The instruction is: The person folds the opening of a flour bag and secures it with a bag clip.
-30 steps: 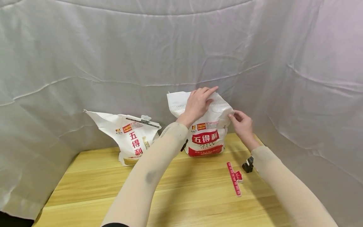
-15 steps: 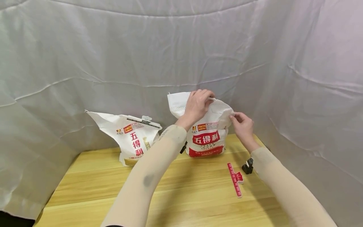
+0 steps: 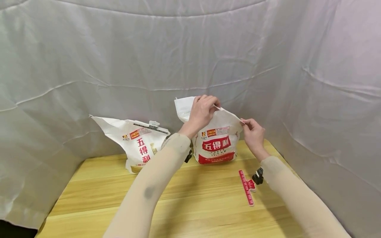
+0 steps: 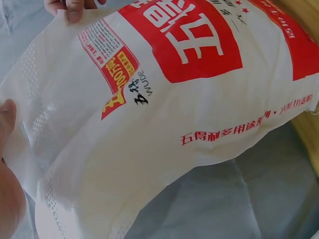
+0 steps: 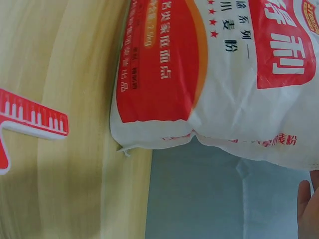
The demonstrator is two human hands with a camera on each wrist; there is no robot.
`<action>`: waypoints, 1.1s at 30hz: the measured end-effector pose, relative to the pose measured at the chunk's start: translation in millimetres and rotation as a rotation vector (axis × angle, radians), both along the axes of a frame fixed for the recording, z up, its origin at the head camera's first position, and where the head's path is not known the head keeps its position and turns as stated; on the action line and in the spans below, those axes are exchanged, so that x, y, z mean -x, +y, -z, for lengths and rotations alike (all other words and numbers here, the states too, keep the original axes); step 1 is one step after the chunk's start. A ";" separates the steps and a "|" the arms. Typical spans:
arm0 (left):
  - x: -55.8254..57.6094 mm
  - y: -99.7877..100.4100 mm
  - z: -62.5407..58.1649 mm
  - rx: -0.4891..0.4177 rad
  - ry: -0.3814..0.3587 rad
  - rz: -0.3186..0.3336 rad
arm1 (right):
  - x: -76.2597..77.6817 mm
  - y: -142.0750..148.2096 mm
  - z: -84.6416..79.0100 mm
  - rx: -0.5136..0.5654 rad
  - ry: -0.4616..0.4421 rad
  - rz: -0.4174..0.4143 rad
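A white flour bag with red labels stands upright at the back of the table. At its top edge, left of the middle, my left hand grips the white material with bent fingers. My right hand pinches the bag's upper right corner between thumb and fingers. Between the hands the top edge slopes down to the right. In the left wrist view, the bag's top shows rows of small dots, with my left thumb against it. Only part of my right hand shows in the right wrist view.
A red-and-white sealing clip lies on the wooden table, before the bag. To the left leans a second flour bag, with a clip across its top. Grey cloth hangs behind and at both sides.
The left fingers have curled over the bag's top edge, and that hand has moved slightly left and down. The dotted band between the hands has gone from view; the edge is now pulled straighter.
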State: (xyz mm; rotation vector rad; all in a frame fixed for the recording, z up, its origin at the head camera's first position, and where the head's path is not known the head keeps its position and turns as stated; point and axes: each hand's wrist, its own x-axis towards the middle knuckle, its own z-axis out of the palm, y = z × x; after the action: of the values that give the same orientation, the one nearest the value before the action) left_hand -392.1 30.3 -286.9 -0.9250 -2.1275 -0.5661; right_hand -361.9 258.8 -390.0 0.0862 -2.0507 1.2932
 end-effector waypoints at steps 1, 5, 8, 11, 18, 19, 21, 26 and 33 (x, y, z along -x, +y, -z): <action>0.0 -0.6 0.2 0.005 -0.005 0.001 | -0.5 0.4 1.0 -0.002 -0.002 -0.007; -2.0 -4.0 0.0 0.039 -0.034 0.004 | -3.5 3.8 4.7 -0.029 -0.035 -0.058; -2.8 -6.1 0.0 0.069 -0.046 0.004 | -7.0 6.1 5.6 -0.042 -0.080 -0.098; -3.0 -6.3 0.3 0.092 -0.054 -0.001 | -10.0 7.7 4.0 -0.051 -0.128 -0.113; -5.6 -2.0 0.0 0.118 -0.088 -0.056 | -9.3 9.0 -1.2 -0.017 -0.183 -0.137; -5.7 -1.2 0.1 0.120 -0.094 -0.067 | -8.8 8.9 -1.4 -0.008 -0.188 -0.142; -5.9 0.0 0.3 0.124 -0.108 -0.089 | -7.7 8.5 -1.6 0.002 -0.198 -0.146; -5.7 0.2 -0.1 0.122 -0.145 -0.121 | -3.7 7.5 -1.7 0.009 -0.206 -0.172; -4.8 -1.4 -2.5 0.172 -0.205 -0.165 | 2.1 8.6 -2.9 -0.001 -0.224 -0.209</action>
State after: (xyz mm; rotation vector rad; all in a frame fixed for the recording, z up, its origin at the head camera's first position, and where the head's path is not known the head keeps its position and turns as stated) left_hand -387.4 28.8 -284.4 -0.8006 -2.4419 -0.4146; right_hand -363.9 267.4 -387.0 0.1660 -2.2809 1.4857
